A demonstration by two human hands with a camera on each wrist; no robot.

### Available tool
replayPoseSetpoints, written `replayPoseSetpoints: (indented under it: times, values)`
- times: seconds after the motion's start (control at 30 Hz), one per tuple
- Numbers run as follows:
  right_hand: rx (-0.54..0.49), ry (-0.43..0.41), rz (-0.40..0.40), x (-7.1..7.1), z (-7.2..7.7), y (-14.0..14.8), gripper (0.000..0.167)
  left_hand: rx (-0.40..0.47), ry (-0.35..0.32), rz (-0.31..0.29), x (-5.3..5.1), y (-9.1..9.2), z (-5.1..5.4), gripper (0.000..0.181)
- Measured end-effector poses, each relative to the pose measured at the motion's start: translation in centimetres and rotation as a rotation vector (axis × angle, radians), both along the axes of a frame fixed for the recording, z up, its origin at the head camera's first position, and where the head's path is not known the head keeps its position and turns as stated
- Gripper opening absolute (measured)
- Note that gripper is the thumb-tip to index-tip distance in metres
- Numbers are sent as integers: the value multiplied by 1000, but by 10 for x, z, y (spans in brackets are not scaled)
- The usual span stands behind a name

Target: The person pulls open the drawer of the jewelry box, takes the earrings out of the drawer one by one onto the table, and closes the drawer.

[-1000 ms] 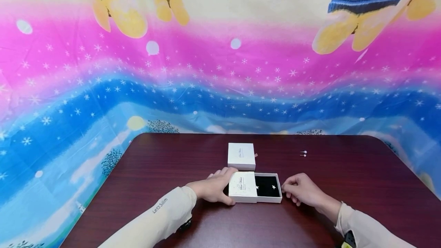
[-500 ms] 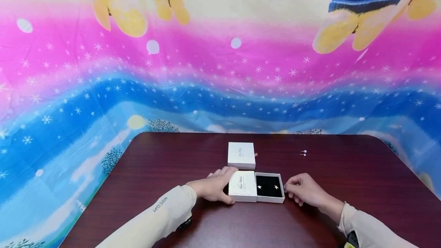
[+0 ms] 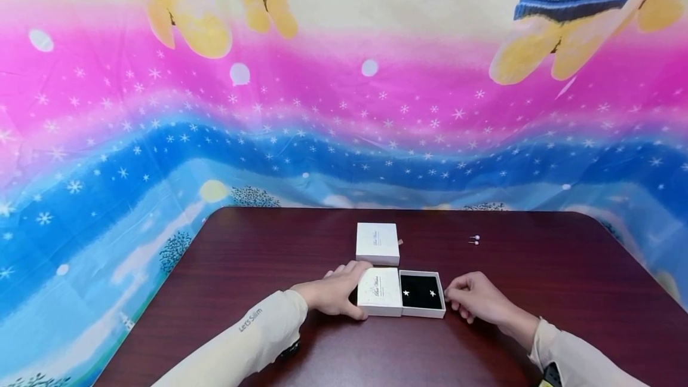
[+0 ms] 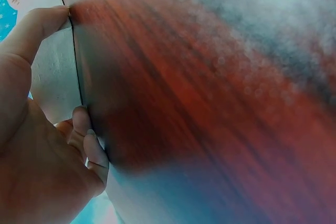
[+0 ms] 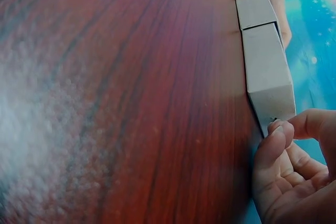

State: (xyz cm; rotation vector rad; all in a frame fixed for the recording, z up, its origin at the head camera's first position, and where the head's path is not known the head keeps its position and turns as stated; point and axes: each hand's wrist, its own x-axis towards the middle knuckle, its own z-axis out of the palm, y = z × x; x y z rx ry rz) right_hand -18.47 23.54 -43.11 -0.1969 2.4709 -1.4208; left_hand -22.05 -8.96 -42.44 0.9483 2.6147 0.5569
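Observation:
My left hand (image 3: 334, 292) grips the white printed sleeve (image 3: 378, 291) of the nearer box, thumb on its near side and fingers round the far side. From the sleeve's right side the drawer (image 3: 442, 309) sticks out, its black insert (image 3: 419, 300) bearing two small star-shaped pieces. At the drawer's right end my right hand (image 3: 478, 298) has thumb and forefinger pinched together; what lies between them is hidden. The right wrist view shows the fingertips (image 5: 282, 129) against the drawer's end wall (image 5: 273, 106). In the left wrist view the thumb (image 4: 44, 22) presses the sleeve's side.
Just behind the gripped sleeve stands a second white box (image 3: 376, 242) with a small tab at its right side. Two small pearl-headed pins (image 3: 475, 240) lie at the back right of the dark red table (image 3: 301, 232). A colourful printed cloth hangs behind it.
The drawer has slid a little farther right out of the sleeve, along with my right hand, and more of the black insert shows. My left hand has stayed in place.

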Motion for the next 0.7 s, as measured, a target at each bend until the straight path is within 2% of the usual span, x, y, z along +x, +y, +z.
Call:
replayPoseSetpoints:
  times: [0.7]
  values:
    - [8, -26, -16, 2, 4, -1, 19, 7, -1, 9, 1, 0, 1, 92]
